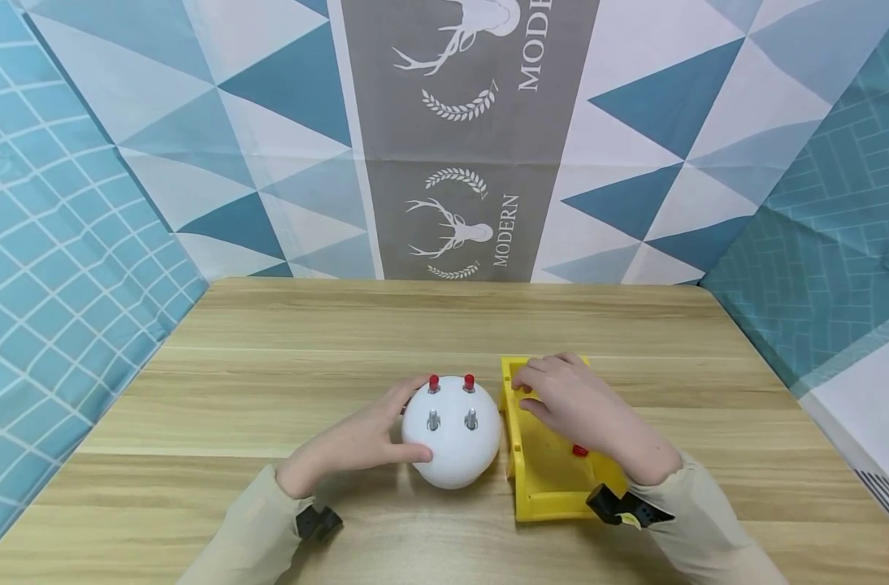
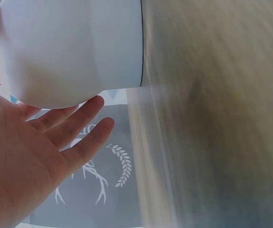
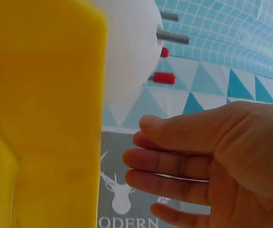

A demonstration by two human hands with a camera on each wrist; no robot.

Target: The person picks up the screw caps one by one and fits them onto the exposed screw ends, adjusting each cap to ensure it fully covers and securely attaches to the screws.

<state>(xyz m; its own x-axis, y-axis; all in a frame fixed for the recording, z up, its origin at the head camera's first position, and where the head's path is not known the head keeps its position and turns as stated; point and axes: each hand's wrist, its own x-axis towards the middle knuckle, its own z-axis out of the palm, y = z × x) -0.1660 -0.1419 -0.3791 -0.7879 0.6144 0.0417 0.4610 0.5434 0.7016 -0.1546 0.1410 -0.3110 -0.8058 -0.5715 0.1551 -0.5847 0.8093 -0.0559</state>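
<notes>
A white ball-shaped piece (image 1: 452, 463) with a flat base stands on the table. Red caps (image 1: 470, 382) cover its two far threaded studs, while its two near metal studs (image 1: 433, 420) are bare. My left hand (image 1: 364, 435) holds the white piece from the left, thumb on the near side and fingers round the far side; in the left wrist view some fingertips lie against its wall. Over the yellow bin (image 1: 520, 455) hovers my right hand (image 1: 572, 402), fingers loosely bent, with nothing visible between them. A red cap (image 1: 579, 450) lies in the bin, partly hidden by the right forearm.
The yellow bin stands close to the right of the white piece, its raised rim between the piece and the bin floor. The wooden table (image 1: 284, 325) ends at a patterned cloth backdrop (image 1: 452, 162). Black straps (image 1: 627, 505) circle both wrists.
</notes>
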